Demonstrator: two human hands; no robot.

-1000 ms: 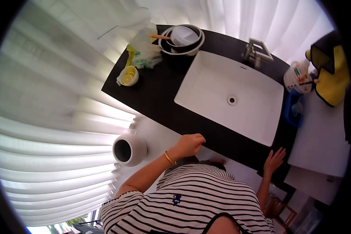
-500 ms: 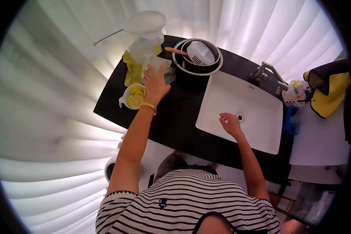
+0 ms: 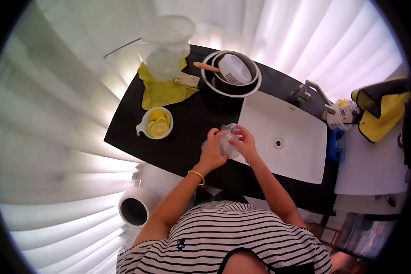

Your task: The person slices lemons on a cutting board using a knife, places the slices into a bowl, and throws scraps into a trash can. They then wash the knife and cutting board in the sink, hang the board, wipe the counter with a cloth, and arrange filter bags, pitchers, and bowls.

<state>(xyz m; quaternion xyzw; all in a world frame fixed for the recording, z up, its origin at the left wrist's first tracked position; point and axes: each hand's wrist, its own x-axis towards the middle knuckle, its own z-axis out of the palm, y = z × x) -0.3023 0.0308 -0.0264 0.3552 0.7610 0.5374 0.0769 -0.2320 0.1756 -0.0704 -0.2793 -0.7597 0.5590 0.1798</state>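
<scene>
A crumpled clear plastic bag (image 3: 229,141) is held between both hands, over the black counter by the sink's left edge. My left hand (image 3: 212,154) grips it from the left, fingers curled around it. From the right, my right hand (image 3: 245,145) pinches the same bag. To the left stands a white handled cup (image 3: 143,126) with lemon slices (image 3: 159,125) in it. Behind that, a yellow cloth (image 3: 162,96) lies spread out, with a translucent container (image 3: 163,64) and a small whitish packet (image 3: 187,80) on it.
Nested metal bowls (image 3: 256,86) hold a white slotted piece (image 3: 235,67) and an orange-handled tool (image 3: 206,67). Right of my hands is a white sink (image 3: 290,160) with a faucet (image 3: 311,92). A mesh strainer (image 3: 169,28) sticks up at the back left; a white basket (image 3: 337,121) stands at right.
My left hand has brought the plastic bag from the yellow cloth toward the counter's front. My right hand has moved left from over the sink and now grips the bag too.
</scene>
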